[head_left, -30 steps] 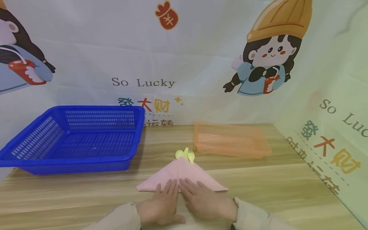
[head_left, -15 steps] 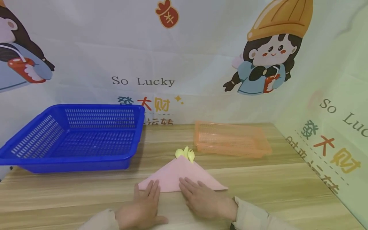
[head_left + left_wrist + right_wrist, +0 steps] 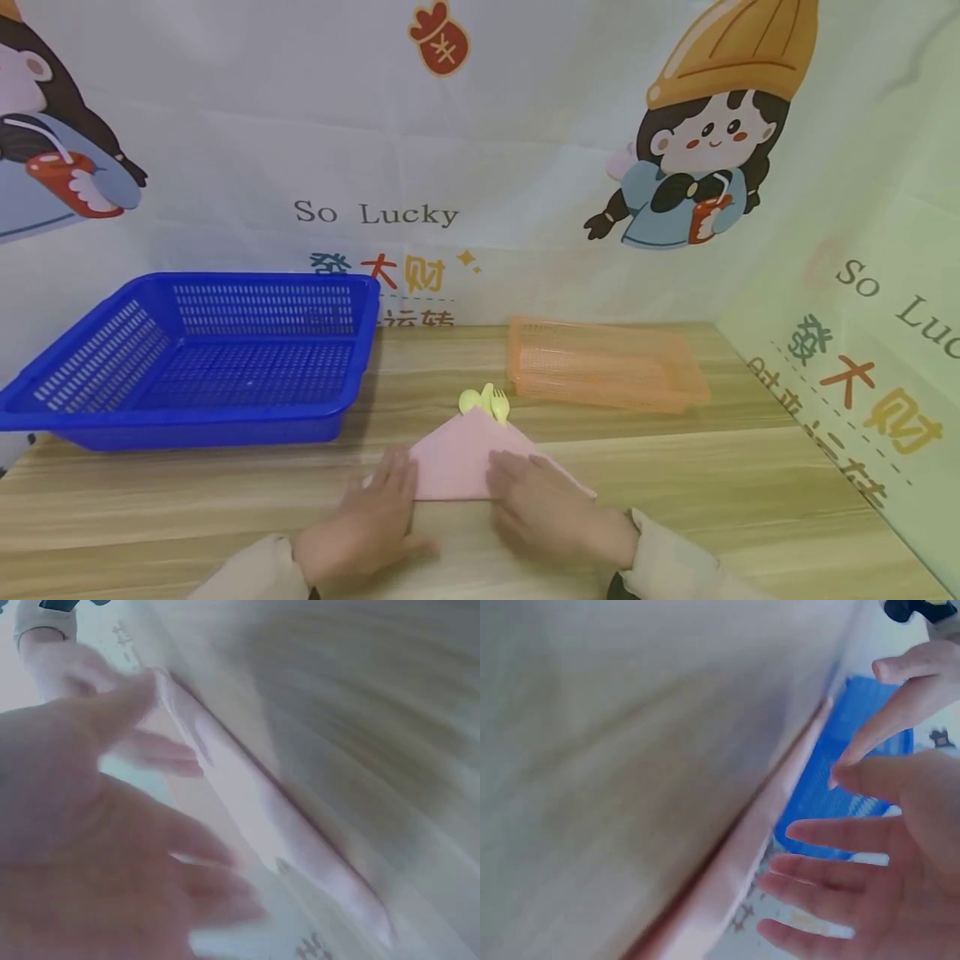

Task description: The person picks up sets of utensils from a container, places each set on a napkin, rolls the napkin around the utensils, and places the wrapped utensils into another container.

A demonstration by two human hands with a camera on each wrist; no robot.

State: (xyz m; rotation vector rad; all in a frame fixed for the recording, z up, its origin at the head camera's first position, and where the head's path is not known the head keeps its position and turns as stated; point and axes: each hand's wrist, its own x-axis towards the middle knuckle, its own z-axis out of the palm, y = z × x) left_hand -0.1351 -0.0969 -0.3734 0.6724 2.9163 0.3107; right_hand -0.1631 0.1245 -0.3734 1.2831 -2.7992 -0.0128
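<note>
A pink napkin [image 3: 453, 467], folded into a triangle, lies on the table with its point facing away. Past that point stick out the pale yellow heads of a spoon [image 3: 469, 402] and a fork [image 3: 499, 406], with another yellow utensil [image 3: 487, 395] between them; their lower parts are hidden by the napkin. My left hand [image 3: 365, 518], blurred, is over the napkin's left corner with fingers extended. Over the right half is my right hand [image 3: 546, 510], its fingers also extended, and slightly spread in the right wrist view. Neither hand grips anything.
A large blue plastic basket [image 3: 202, 425] stands at the back left of the wooden table [image 3: 675, 517]. At the back right sits a shallow orange basket [image 3: 600, 396]. A printed cloth [image 3: 525, 150] hangs behind and along the right side.
My left hand has slid from the napkin's middle out to its left corner. My right hand has shifted slightly right. The napkin and utensils stay in place.
</note>
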